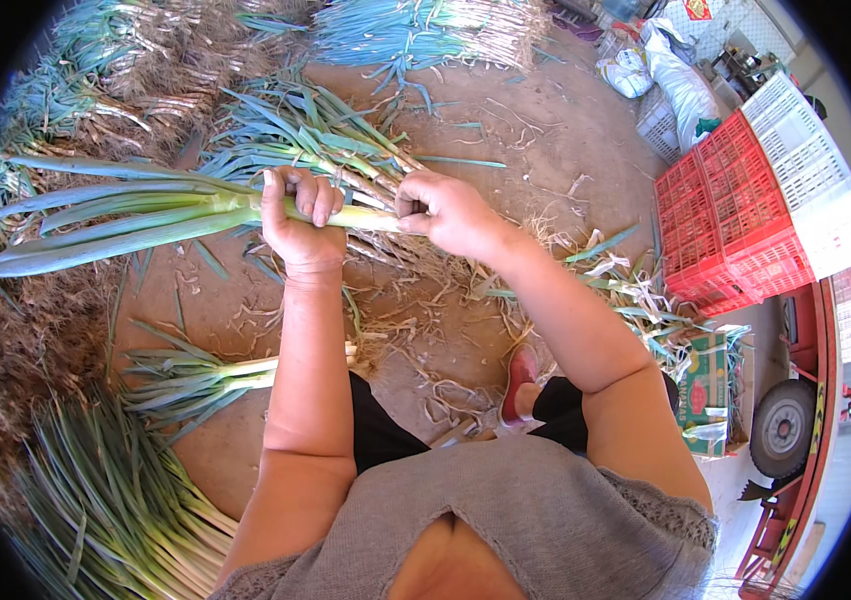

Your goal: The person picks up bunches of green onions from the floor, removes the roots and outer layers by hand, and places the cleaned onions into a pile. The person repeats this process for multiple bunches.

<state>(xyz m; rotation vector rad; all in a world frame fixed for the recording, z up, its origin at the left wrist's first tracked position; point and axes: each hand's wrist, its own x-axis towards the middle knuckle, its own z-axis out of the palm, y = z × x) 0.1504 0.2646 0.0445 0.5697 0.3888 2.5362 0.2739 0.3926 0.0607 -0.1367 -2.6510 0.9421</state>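
Note:
My left hand (302,214) grips a large green onion (365,217) around its pale stalk, just below where the leaves fan out to the left. At the stalk's root end, my right hand (444,214) pinches with thumb and bent fingers; whether it holds a peeled layer or the stalk itself is hard to see. Beneath both hands lies a loose heap of untrimmed green onions (298,139), dry roots pointing right. Two or so cleaner stalks (249,373) rest on the ground by my left forearm. A neat pile of pale-stemmed green onions (140,502) sits at the lower left.
Rooty green onion bundles (148,82) crowd the left, with another stack (433,34) at the back. Red plastic crates (729,214) and white crates (808,165) stand right on a red wheeled cart (819,375). A green cardboard box (704,397) holds trimmings. Peelings litter the floor.

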